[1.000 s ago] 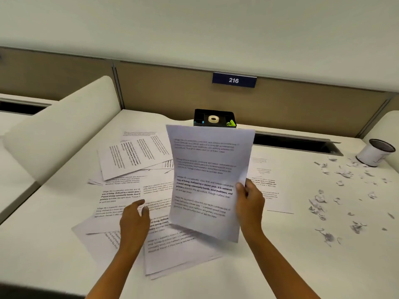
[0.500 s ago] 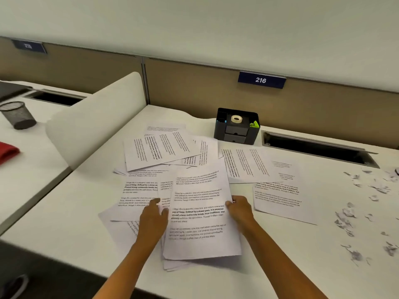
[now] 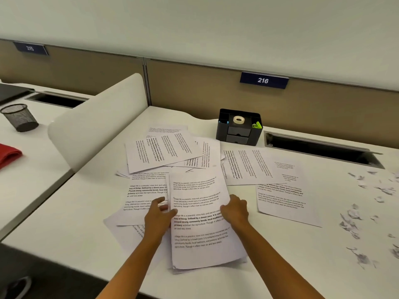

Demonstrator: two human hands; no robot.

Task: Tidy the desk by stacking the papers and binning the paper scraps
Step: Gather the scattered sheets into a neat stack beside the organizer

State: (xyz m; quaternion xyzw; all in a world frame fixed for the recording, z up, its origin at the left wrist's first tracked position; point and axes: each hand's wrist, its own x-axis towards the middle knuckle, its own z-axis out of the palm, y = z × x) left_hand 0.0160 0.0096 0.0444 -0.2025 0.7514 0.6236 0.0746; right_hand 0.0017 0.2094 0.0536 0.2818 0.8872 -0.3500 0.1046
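A stack of printed papers [image 3: 200, 236] lies near the front edge of the white desk [image 3: 71, 219]. My left hand [image 3: 158, 216] holds its left edge, thumb on the top sheet. My right hand [image 3: 235, 210] curls over the right edge. More loose printed sheets lie spread behind and beside the stack: one at the back left [image 3: 162, 154], one at the back right [image 3: 252, 167], one on the right [image 3: 282, 201] and some partly under the stack at the left [image 3: 140, 197]. Torn paper scraps [image 3: 354, 219] are strewn over the right part of the desk.
A black desk organizer [image 3: 238, 128] with a tape roll stands at the back by the partition. A cable slot [image 3: 319, 147] opens to its right. A white curved divider [image 3: 97, 124] borders the left side. On the neighbouring desk stand a mesh cup [image 3: 20, 117] and something red [image 3: 8, 154].
The sheet my right hand held up has been laid flat on the stack. Both hands now flank the stack at its edges. The view has shifted left.
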